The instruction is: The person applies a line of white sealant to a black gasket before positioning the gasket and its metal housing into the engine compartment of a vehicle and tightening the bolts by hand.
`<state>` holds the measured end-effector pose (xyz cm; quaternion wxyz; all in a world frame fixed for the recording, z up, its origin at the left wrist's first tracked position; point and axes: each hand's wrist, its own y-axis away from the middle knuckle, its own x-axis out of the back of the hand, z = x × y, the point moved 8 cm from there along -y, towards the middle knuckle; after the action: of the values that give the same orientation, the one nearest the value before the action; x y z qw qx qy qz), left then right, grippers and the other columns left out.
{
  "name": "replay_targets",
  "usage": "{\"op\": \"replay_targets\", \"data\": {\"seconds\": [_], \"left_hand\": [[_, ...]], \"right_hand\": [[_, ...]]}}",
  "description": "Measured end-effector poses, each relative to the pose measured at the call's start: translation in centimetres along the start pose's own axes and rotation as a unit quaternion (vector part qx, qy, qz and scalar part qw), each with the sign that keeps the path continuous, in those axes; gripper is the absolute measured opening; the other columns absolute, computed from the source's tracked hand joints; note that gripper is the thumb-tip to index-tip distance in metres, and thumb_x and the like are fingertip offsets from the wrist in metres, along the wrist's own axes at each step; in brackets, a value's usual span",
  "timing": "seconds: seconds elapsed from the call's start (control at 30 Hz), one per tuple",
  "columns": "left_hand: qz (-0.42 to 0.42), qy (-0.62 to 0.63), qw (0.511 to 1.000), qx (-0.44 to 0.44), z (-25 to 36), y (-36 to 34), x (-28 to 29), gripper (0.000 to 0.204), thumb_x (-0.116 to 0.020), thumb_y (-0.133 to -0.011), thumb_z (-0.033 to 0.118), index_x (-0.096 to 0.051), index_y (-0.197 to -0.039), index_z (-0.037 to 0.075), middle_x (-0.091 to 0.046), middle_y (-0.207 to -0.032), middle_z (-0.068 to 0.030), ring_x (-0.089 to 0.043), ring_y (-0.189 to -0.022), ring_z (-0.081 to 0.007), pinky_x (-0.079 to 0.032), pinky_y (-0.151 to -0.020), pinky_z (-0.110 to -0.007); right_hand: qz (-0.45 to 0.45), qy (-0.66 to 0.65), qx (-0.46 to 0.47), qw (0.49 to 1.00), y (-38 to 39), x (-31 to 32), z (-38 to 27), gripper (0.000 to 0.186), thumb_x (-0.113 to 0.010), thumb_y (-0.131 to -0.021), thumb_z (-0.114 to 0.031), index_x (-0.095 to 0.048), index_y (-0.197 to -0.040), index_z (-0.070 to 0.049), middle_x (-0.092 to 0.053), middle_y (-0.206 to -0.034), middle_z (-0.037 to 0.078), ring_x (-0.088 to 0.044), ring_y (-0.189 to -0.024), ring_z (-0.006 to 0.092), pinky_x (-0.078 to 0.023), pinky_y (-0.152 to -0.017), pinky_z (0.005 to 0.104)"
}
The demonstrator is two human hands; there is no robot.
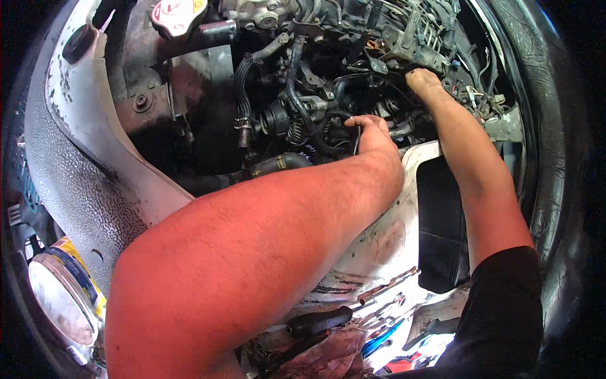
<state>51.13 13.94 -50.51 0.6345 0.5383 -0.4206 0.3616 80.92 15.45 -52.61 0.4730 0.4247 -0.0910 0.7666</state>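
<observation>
My left hand (374,131) reaches into an open engine bay, beside the engine's pulleys and hoses. Its fingers are curled together near a thin dark rod or cable (358,140); what lies inside the grip is hidden. Farther right, my right hand (423,83) is down among wiring and metal brackets, its fingertips out of sight under the parts. Close to it sits a metal bracket (377,65). An alternator-like round part (274,119) and a ribbed black hose (242,82) are left of my left hand.
A white and red cap (179,14) is at the top left. Along the bay's front runs a pale painted body panel (385,237). Below lie a dark-handled tool (319,321), several metal sockets or extensions, and a reddish rag (309,357). A round tin (63,300) stands lower left.
</observation>
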Motion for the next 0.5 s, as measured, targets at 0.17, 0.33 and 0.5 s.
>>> {"op": "replay_targets", "data": {"seconds": [0.17, 0.33, 0.5], "left_hand": [[-0.001, -0.003, 1.0, 0.016, 0.0, -0.4, -0.4, 0.045, -0.062, -0.086, 0.031, -0.062, -0.125, 0.008, -0.056, -0.13, -0.0155, -0.04, -0.123, -0.0426, -0.043, -0.08, -0.064], [-0.008, -0.003, 1.0, 0.001, 0.0, -0.2, -0.4, 0.047, -0.061, -0.087, 0.03, -0.06, -0.128, 0.008, -0.055, -0.131, -0.0163, -0.042, -0.122, -0.0426, -0.043, -0.08, -0.064], [-0.024, -0.008, 0.999, 0.025, -0.2, -0.7, -0.3, 0.069, -0.079, -0.07, 0.014, -0.055, -0.134, 0.016, -0.045, -0.138, -0.0179, -0.04, -0.123, -0.0396, -0.045, -0.08, -0.065]], "right_hand": [[-0.031, -0.042, -0.044, 0.998, 0.1, 0.0, -0.2, 0.033, -0.049, -0.086, -0.013, -0.069, -0.111, -0.007, -0.063, -0.12, 0.018, -0.061, -0.112, 0.0344, -0.049, -0.096, 0.0439], [-0.111, 0.073, 0.035, 0.991, 1.1, -0.2, -2.6, 0.034, -0.049, -0.087, -0.015, -0.069, -0.113, -0.008, -0.061, -0.125, 0.017, -0.057, -0.119, 0.0356, -0.042, -0.103, 0.042], [-0.092, -0.052, -0.029, 0.994, -0.8, -1.6, -0.2, 0.043, -0.049, -0.084, -0.027, -0.066, -0.116, -0.004, -0.057, -0.13, 0.019, -0.053, -0.124, 0.0309, -0.04, -0.104, 0.0386]]}}
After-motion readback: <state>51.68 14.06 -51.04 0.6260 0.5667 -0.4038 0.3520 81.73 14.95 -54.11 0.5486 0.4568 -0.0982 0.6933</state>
